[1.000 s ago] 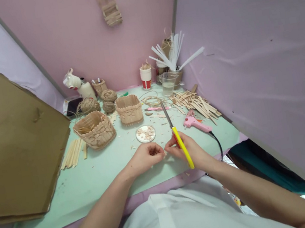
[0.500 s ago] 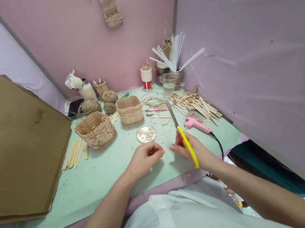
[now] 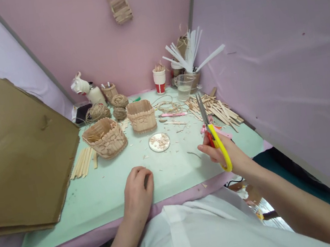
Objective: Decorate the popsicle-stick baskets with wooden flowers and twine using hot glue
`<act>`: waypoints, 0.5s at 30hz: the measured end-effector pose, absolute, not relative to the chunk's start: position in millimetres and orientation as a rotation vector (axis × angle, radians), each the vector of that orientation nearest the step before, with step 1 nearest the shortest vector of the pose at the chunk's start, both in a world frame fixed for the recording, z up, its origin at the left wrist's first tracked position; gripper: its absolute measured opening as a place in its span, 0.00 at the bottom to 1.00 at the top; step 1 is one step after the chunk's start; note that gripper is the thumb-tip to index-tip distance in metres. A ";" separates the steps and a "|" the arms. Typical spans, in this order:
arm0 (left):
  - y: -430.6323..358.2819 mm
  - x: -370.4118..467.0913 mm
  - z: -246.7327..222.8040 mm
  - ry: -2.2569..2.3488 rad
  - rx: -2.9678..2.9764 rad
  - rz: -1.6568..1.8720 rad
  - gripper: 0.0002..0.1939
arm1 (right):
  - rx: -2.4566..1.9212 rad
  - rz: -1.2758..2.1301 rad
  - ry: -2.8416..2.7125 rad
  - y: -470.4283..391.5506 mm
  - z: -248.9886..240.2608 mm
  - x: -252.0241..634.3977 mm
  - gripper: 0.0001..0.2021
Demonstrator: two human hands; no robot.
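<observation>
My right hand (image 3: 220, 147) grips scissors (image 3: 216, 142) with yellow and red handles, their blades pointing away from me. It is near the pink glue gun (image 3: 224, 133), which it partly hides. My left hand (image 3: 139, 190) hangs over the front of the table, fingers curled in toward the thumb; whatever may be between them is hidden. A thin curved strip (image 3: 194, 154) lies on the green tabletop between my hands. Beyond them sits a small round dish (image 3: 159, 142) holding wood chips. Two stick baskets, a left basket (image 3: 106, 140) and a middle basket (image 3: 141, 117), stand behind.
Flat sticks (image 3: 82, 162) lie at left beside a large cardboard sheet (image 3: 20, 157). A pile of wooden sticks (image 3: 216, 110) is at right. Along the back are twine balls (image 3: 98, 112), a paper cup (image 3: 160, 81) and a clear measuring cup (image 3: 184, 88).
My hands have moved apart: the left toward me and leftward, the right to the right with the scissors. A thin strip now shows on the table between them.
</observation>
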State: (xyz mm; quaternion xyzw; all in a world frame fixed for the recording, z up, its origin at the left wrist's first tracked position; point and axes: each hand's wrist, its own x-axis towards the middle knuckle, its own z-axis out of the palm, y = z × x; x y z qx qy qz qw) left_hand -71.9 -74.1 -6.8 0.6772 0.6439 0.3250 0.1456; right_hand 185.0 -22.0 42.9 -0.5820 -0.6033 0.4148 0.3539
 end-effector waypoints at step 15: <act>-70.9 65.2 -38.6 1.164 2.539 0.490 0.26 | -1.466 1.055 -1.479 -22.6 61.5 196.0 0.18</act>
